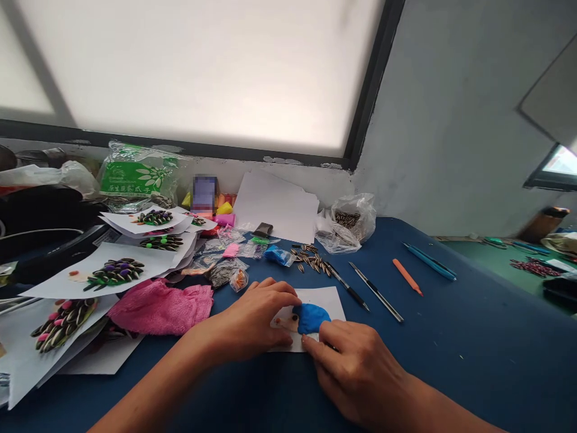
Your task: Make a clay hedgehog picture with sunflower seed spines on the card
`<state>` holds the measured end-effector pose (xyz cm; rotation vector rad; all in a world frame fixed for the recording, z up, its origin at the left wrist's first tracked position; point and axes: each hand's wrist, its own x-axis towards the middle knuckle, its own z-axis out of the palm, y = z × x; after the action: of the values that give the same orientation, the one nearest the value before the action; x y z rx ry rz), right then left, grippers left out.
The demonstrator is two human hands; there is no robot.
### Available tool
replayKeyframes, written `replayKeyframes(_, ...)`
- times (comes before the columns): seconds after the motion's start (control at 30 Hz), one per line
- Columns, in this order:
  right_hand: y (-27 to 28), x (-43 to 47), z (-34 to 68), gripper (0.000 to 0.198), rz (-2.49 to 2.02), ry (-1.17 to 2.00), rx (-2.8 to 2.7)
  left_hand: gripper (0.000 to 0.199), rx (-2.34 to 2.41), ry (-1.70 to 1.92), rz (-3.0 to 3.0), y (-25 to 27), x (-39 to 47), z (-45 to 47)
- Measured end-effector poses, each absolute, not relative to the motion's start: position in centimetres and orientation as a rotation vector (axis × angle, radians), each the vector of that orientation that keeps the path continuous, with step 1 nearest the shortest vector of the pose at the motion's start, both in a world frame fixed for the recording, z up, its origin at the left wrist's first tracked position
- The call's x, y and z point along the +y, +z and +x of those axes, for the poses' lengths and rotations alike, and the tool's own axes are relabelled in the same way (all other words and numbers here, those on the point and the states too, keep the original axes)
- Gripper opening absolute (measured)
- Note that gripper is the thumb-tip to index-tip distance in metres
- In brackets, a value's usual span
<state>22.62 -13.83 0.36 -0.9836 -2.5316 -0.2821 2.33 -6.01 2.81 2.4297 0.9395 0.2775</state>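
Decorated cards (pixel 155 260): are lying piled at the table's (pixel 451 349) left.
Pink cloth (pixel 162 308): is lying between the pile and the left forearm.
Left hand (pixel 256 316): is arching over the white card's (pixel 331 297) left end; grip is standing spread, index fingertip at the blue clay's upper left edge, thumb lower down.
Pale clay (pixel 285 323): is sitting left of the blue, partly hidden by fingers.
Blue clay (pixel 311 317): is lying on the card between both hands; probably light, soft, slightly tacky, denting easily. Best hold: rim, light fingertip pressure.
Card handling: is likely flexing if lifted by one corner; opposite edges are offering better support.
Right hand (pixel 354 355): is curling at the clay's lower right edge; whether grip is pinching or only pressing, cannot tell.
Black pen (pixel 349 290): is lying beyond the card's right side.
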Motion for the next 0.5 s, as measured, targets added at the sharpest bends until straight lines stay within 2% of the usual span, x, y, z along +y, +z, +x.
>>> replayKeyframes(0.3,0.5,-13.78,22.51,0.023,-1.03,-0.258,-2.549,0.041,0.914,0.298,2.436,2.71,-6.02,2.32)
replayKeyframes(0.5,1.02,-13.84,22.49,0.025,-1.066,-0.169,-2.441,0.044,0.928,0.289,2.436,2.83,-6.08,2.36)
